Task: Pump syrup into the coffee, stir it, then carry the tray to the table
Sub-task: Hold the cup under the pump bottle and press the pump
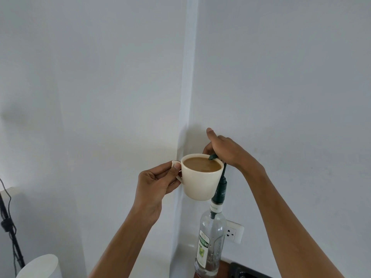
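Pale walls filled most of the frame, meeting at a corner running down the centre, with a white socket low on the right-hand wall. At the bottom edge, a clear syrup bottle stood on a brown surface. Above it, the left hand held a cream cup of coffee aloft, fingers clamped on its handle. The right hand pressed closed over the green pump, its spout over the cup's rim.

Two bare forearms are seen, with no sleeve reaching into view. The left hand and right hand are uncovered; short, unpainted nails are shown.
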A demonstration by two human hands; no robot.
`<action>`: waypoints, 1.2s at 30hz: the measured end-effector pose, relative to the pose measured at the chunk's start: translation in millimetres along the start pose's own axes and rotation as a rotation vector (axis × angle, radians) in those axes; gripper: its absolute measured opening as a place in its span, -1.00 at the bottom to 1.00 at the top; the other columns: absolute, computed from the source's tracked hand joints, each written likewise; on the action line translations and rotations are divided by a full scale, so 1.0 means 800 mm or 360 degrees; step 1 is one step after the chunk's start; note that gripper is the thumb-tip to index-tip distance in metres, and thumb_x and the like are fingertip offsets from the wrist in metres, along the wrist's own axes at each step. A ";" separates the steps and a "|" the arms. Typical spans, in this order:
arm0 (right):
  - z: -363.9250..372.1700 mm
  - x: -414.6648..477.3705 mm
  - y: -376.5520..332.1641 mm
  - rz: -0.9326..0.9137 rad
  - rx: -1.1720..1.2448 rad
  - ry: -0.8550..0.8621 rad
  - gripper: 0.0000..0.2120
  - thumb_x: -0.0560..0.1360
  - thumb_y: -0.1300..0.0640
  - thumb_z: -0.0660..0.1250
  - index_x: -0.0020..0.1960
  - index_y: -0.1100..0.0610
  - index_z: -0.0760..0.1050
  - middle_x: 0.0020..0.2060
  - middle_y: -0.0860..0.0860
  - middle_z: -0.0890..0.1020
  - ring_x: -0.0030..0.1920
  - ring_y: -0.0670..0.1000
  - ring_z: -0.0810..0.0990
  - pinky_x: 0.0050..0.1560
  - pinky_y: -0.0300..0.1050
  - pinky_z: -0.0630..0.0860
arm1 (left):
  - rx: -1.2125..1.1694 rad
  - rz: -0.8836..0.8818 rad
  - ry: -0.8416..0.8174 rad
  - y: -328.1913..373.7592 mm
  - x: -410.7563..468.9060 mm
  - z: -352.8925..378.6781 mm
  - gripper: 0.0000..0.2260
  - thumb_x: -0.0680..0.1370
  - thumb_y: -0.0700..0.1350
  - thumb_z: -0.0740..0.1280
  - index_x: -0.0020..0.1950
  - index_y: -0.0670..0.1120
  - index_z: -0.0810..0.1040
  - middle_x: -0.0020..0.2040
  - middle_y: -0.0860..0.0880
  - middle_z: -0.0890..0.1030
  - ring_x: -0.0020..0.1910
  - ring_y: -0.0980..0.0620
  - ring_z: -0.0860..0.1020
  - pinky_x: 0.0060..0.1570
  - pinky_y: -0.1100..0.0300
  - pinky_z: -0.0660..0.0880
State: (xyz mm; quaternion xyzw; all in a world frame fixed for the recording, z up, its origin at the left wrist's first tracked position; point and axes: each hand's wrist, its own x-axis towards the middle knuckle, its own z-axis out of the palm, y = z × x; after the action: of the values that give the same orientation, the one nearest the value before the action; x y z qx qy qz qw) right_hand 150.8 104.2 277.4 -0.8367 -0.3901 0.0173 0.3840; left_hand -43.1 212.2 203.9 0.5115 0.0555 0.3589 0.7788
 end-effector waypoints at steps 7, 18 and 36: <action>0.005 -0.002 0.001 0.0000 0.0004 0.0003 -0.18 0.57 -0.35 -0.19 -0.19 0.10 0.73 -0.19 0.03 0.76 -0.09 0.08 0.74 -0.23 -0.20 0.45 | -0.0013 -0.0016 0.0008 -0.003 0.001 -0.005 -0.73 0.39 -0.08 0.50 0.04 -0.16 0.77 -0.01 -0.16 0.78 0.00 -0.04 0.76 -0.09 0.26 0.66; 0.007 -0.002 0.003 -0.0006 0.0007 -0.0018 -0.18 0.62 -0.33 -0.20 -0.22 0.08 0.72 -0.26 0.01 0.75 -0.16 0.03 0.71 -0.28 -0.22 0.44 | -0.0008 -0.0019 0.0001 -0.006 -0.001 -0.015 -0.76 0.40 -0.08 0.50 0.02 -0.12 0.78 -0.01 -0.15 0.78 -0.01 -0.02 0.76 -0.08 0.25 0.66; -0.011 -0.018 -0.020 -0.0093 0.0177 0.0043 -0.24 0.64 -0.31 -0.12 -0.19 0.08 0.72 -0.35 0.03 0.75 -0.30 0.04 0.74 -0.20 -0.10 0.60 | 0.0013 -0.0076 -0.0010 -0.016 -0.009 -0.014 -0.67 0.40 -0.08 0.50 0.11 -0.20 0.75 0.01 -0.19 0.77 -0.01 -0.03 0.76 -0.07 0.24 0.67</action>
State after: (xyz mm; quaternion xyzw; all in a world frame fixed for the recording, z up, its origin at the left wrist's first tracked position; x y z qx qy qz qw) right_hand 133.4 95.8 290.1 -0.8025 -0.4076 0.0163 0.4355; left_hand -46.8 213.3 186.0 0.5143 0.0667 0.3385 0.7852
